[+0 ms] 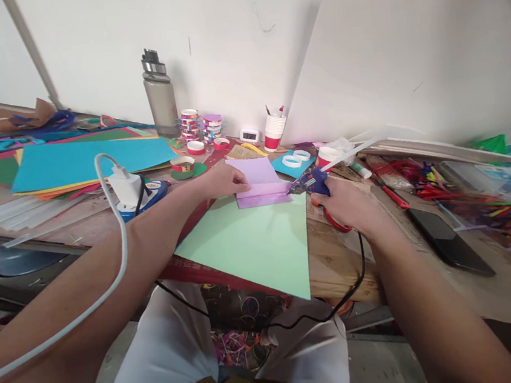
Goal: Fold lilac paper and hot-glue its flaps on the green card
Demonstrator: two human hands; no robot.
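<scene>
The right hand (341,201) grips a hot glue gun (313,183), nozzle pointing left at the right end of a folded strip (265,200) of purple paper (256,172). The left hand (223,180) touches the paper's left edge; pinching or pressing, I cannot tell. The near side is creased, the far part seems unfolded; glue is indiscernible. The strip's long axis runs left-right, on a pale green sheet's (260,239) far part.

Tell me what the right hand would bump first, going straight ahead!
Probably the folded purple paper: the glue gun in the right hand points at its right end. Whether they already touch is unclear.
</scene>
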